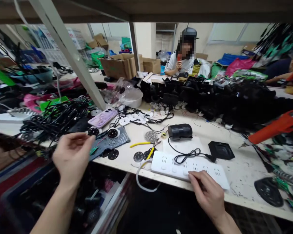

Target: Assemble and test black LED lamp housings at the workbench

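My left hand [72, 156] hovers at the bench's front left edge, back toward me, fingers curled near a small green circuit board [93, 150] and a dark patterned sheet [112, 142]; what it pinches, if anything, is hidden. My right hand [207, 193] rests on the near edge of a white power strip [185, 165], fingers pressed flat on it. A black plug and cable [188, 155] run from the strip to a small black device [180, 131]. Yellow-handled pliers [146, 148] lie beside round black discs [113, 132].
A pink phone [103, 117], tangled black cables [56, 118], a black square part [221, 150] and an orange power tool [278, 125] lie around. A heap of black parts [222, 97] fills the back. A slanted metal post [70, 55] crosses the left. Two people sit across the bench.
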A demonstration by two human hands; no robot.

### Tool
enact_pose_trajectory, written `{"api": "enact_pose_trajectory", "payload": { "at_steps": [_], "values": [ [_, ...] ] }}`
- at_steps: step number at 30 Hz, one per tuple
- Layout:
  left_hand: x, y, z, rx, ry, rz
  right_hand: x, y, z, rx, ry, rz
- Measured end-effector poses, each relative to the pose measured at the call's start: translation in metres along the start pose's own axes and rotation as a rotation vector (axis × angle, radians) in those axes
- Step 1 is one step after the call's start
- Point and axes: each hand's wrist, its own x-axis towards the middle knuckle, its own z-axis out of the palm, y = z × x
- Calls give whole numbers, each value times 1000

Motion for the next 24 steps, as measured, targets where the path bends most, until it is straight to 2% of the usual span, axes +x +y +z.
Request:
{"api": "enact_pose_trajectory", "payload": {
  "at_steps": [4, 5, 6, 10, 13, 16, 19, 22, 24],
  "values": [
    [-3, 21, 70, -83, -397, 42, 16, 12, -20, -8, 62, 79],
    [-7, 25, 89, -131, -560, 49, 22, 18, -24, -32, 86, 104],
    [-11, 29, 108, -143, -656, 53, 30, 24, -26, -56, 108, 140],
    [-26, 48, 171, -149, -868, 67, 63, 52, -22, -96, 130, 378],
    [-32, 61, 202, -166, -1003, 91, 83, 72, -12, -72, 42, 484],
    [-37, 67, 220, -183, -1094, 90, 91, 79, -8, -65, -46, 496],
    [-32, 69, 222, -196, -1109, 60, 88, 71, -17, -75, -2, 510],
    [-6, 67, 205, -203, -989, 37, 71, 65, -35, -147, 110, 541],
    [21, 62, 182, -185, -857, 25, 51, 72, -47, -178, 153, 562]
  ]
}}
